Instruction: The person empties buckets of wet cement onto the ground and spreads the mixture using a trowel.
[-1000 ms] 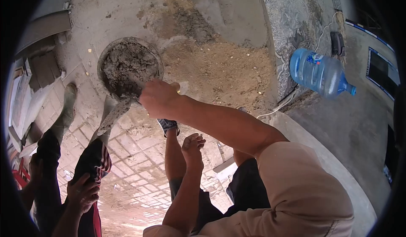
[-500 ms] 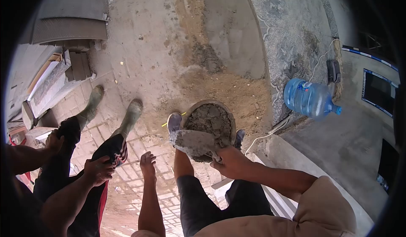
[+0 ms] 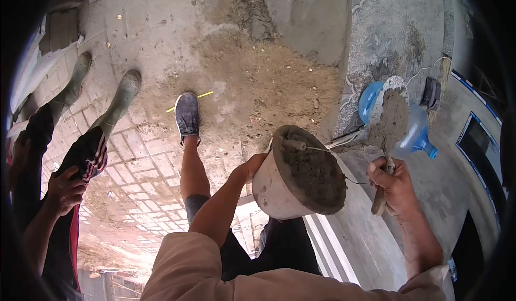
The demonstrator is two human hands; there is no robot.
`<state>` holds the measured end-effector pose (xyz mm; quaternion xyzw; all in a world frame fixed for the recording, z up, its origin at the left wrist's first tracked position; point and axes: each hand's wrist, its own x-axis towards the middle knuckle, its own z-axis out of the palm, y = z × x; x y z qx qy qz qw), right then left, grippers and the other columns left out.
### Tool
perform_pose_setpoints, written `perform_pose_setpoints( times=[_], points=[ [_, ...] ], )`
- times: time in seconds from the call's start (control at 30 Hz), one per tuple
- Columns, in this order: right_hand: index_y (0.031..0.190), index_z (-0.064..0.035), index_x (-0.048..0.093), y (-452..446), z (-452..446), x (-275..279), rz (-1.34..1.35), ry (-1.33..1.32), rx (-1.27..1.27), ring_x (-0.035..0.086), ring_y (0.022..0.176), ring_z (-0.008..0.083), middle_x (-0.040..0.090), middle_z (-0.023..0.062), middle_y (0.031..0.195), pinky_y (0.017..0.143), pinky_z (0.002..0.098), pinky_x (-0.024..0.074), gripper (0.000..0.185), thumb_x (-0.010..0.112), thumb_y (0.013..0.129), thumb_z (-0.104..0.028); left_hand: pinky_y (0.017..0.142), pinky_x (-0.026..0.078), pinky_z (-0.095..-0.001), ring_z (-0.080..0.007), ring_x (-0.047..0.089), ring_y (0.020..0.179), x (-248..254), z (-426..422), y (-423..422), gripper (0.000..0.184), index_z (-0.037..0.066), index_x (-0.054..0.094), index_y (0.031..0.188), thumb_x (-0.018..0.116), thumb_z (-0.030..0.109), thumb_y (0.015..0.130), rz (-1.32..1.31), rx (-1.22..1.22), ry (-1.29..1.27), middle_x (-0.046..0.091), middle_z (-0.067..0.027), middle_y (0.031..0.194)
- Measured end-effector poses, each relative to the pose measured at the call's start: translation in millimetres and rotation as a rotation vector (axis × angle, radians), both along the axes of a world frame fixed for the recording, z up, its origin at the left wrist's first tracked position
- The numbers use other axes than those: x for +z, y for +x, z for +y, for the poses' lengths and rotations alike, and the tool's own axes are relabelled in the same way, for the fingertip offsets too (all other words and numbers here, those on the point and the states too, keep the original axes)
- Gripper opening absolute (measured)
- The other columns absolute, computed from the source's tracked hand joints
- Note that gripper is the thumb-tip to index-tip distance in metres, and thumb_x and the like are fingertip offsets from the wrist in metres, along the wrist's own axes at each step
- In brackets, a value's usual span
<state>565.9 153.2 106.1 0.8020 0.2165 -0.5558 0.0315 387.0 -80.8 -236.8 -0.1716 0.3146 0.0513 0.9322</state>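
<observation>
My left hand (image 3: 255, 166) grips the side of a mortar-caked bucket (image 3: 269, 188), its fingers partly hidden behind the rim. The bucket is tilted, raised in front of my legs, with wet grey mortar (image 3: 317, 174) inside. Its wire handle has a grip (image 3: 294, 144) lying over the mortar. My right hand (image 3: 392, 185) is closed around the handle of a trowel (image 3: 388, 121), right of the bucket. Grey mortar covers the blade. A thin wire runs from the bucket's rim towards my right fingers; whether they touch it I cannot tell.
A blue water jug (image 3: 422, 140) lies on its side behind the trowel, on a patterned slab (image 3: 371, 43). A dark shoe (image 3: 187, 115) stands by a yellow strip (image 3: 205, 94). At left, another person's boots (image 3: 119, 97) and hand (image 3: 65, 191) show. Sandy soil (image 3: 258, 80) covers the ground ahead.
The bucket has come up off the ground, tilted, with my left hand now on it. My right hand has swung the trowel from above the bucket to the right, mortar on its blade.
</observation>
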Motion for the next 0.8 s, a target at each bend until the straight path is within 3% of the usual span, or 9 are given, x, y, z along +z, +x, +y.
perform_pose_setpoints(
  times=[0.1, 0.27, 0.37, 0.5, 0.6, 0.63, 0.73, 0.8],
  points=[
    [0.080, -0.0049, 0.066, 26, -13, -77, 0.009, 0.059, 0.053, 0.043, 0.060, 0.0044, 0.055, -0.0051, 0.069, 0.054, 0.0248, 0.0334, 0.020, 0.076, 0.093, -0.016, 0.101, 0.051, -0.0457, -0.0309, 0.066, 0.114, -14, 19, 12, 0.050, 0.000, 0.055, 0.138, 0.033, 0.033, 0.106, 0.172, 0.080, -0.096, 0.063, -0.0191, 0.133],
    [0.076, -0.0071, 0.063, 68, -15, -194, -0.035, 0.442, 0.016, 0.043, 0.067, 0.0043, 0.054, -0.0076, 0.071, 0.063, 0.0239, 0.0344, 0.022, 0.076, 0.092, -0.014, 0.102, 0.051, -0.0462, -0.0312, 0.062, 0.120, -60, 49, 55, 0.049, 0.001, 0.050, 0.141, 0.035, 0.032, 0.106, 0.300, 0.228, -0.141, 0.061, -0.0188, 0.134],
    [0.075, -0.0083, 0.060, 80, 2, -231, -0.041, 0.480, -0.024, 0.043, 0.070, 0.0044, 0.052, -0.0084, 0.073, 0.065, 0.0236, 0.0348, 0.024, 0.077, 0.092, -0.015, 0.103, 0.051, -0.0484, -0.0327, 0.060, 0.123, -71, 60, 74, 0.050, 0.001, 0.048, 0.142, 0.034, 0.033, 0.106, 0.294, 0.306, -0.136, 0.059, -0.0190, 0.136],
    [0.077, -0.0080, 0.060, 92, 21, -262, -0.109, 0.621, 0.064, 0.042, 0.070, 0.0042, 0.052, -0.0085, 0.073, 0.067, 0.0233, 0.0353, 0.026, 0.078, 0.091, -0.021, 0.105, 0.048, -0.0569, -0.0372, 0.056, 0.128, -52, 65, 95, 0.055, 0.006, 0.044, 0.147, 0.033, 0.040, 0.106, 0.246, 0.227, -0.141, 0.053, -0.0195, 0.143],
    [0.080, -0.0066, 0.063, 118, 39, -283, -0.255, 0.507, 0.139, 0.042, 0.068, 0.0045, 0.051, -0.0088, 0.072, 0.066, 0.0230, 0.0354, 0.029, 0.080, 0.090, -0.028, 0.105, 0.046, -0.0614, -0.0396, 0.053, 0.132, -26, 68, 107, 0.058, 0.011, 0.039, 0.152, 0.032, 0.046, 0.105, 0.187, 0.228, -0.203, 0.049, -0.0177, 0.149],
    [0.086, -0.0051, 0.066, 124, 46, -284, -0.250, 0.471, 0.164, 0.042, 0.065, 0.0050, 0.053, -0.0085, 0.071, 0.066, 0.0229, 0.0358, 0.031, 0.081, 0.088, -0.032, 0.106, 0.045, -0.0606, -0.0392, 0.050, 0.134, -22, 67, 112, 0.062, 0.016, 0.034, 0.156, 0.027, 0.052, 0.106, 0.135, 0.219, -0.155, 0.046, -0.0143, 0.153],
    [0.092, -0.0042, 0.068, 155, 71, -273, -0.226, 0.452, 0.228, 0.043, 0.066, 0.0058, 0.055, -0.0069, 0.073, 0.065, 0.0236, 0.0358, 0.032, 0.080, 0.089, -0.034, 0.107, 0.044, -0.0614, -0.0397, 0.050, 0.134, 2, 73, 131, 0.063, 0.017, 0.032, 0.157, 0.021, 0.054, 0.107, 0.069, 0.251, -0.129, 0.044, -0.0141, 0.155],
    [0.097, -0.0032, 0.070, 187, 91, -277, -0.206, 0.444, 0.219, 0.048, 0.070, 0.0068, 0.060, -0.0041, 0.078, 0.068, 0.0244, 0.0393, 0.033, 0.079, 0.090, -0.034, 0.109, 0.044, -0.0567, -0.0396, 0.049, 0.135, 18, 81, 137, 0.066, 0.015, 0.025, 0.160, 0.014, 0.054, 0.108, 0.013, 0.270, -0.106, 0.041, -0.0190, 0.156]
  ],
)
